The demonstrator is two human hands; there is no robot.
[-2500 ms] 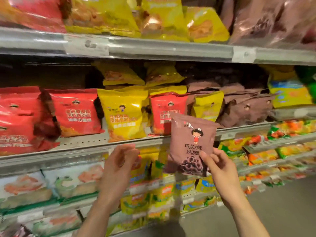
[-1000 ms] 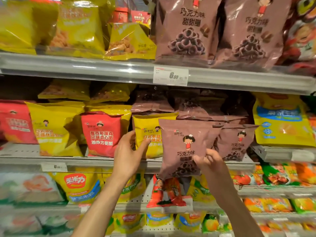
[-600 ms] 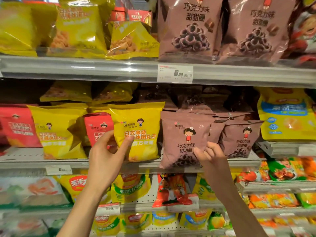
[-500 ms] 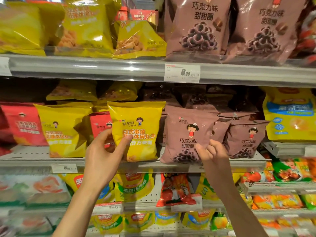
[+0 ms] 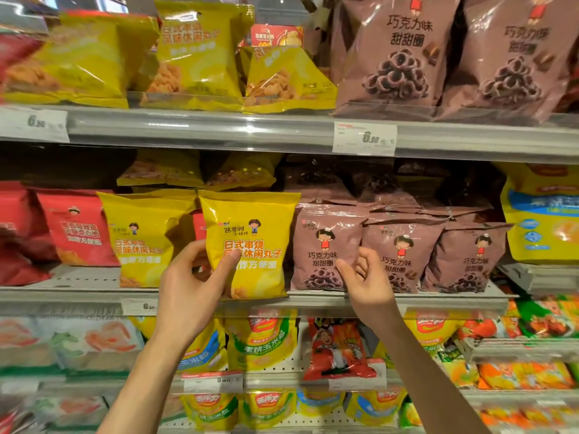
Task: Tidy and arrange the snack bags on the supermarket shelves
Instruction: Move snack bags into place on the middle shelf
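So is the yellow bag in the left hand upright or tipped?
Upright: the yellow bag stands on the shelf edge, print level.

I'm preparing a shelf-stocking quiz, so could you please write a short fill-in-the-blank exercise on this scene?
1. The left hand grips a snack bag whose colour is ____.
2. The right hand touches the front of a brown bag standing on the ____ shelf of the three in view.
3. The yellow bag in the left hand stands directly to the ____ of that brown bag.
4. The price tag above the brown bags reads ____.

Missing words: yellow; middle; left; 6.90
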